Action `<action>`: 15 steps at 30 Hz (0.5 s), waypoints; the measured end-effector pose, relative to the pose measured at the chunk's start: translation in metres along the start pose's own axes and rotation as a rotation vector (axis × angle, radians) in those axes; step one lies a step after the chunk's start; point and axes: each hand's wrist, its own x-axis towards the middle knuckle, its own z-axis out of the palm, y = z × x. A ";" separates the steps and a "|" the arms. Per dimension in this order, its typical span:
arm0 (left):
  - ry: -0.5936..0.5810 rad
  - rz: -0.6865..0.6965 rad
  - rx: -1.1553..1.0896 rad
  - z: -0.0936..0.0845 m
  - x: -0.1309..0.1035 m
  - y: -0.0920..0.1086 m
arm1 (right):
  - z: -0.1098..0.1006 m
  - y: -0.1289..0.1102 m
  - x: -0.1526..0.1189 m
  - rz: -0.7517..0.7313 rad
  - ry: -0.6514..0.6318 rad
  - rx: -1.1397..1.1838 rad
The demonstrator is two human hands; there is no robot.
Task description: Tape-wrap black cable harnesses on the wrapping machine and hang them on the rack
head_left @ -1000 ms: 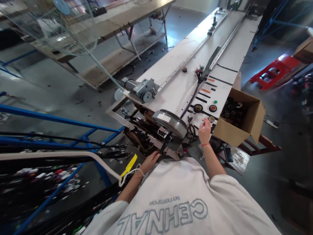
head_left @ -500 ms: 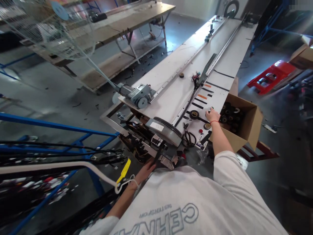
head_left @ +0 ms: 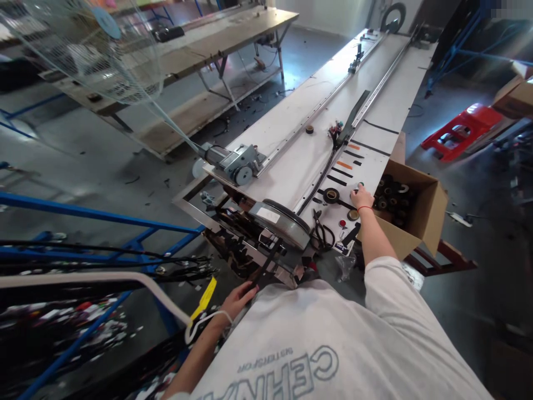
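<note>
Quite dark and narrow, the strip point(head_left: 266, 264)

Over on the far left I have a wire-caged fan point(head_left: 107, 22), and behind it a long worn table point(head_left: 233, 34) with a lower shelf point(head_left: 183, 125) and a black bundle point(head_left: 170, 32) lying on top. Scraps dot the grey floor point(head_left: 125, 161) below. Across on the right I see a red plastic stool point(head_left: 481, 116) near an open-topped carton point(head_left: 514, 97). A blue metal rack point(head_left: 100, 213) spans my near left.
</note>
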 end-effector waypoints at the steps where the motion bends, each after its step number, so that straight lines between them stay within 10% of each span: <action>1: -0.017 0.006 -0.017 0.001 0.001 0.002 | 0.000 -0.001 0.000 0.005 -0.002 0.000; 15: -0.053 0.135 0.118 0.009 0.021 0.036 | -0.014 -0.006 -0.007 0.038 -0.047 0.049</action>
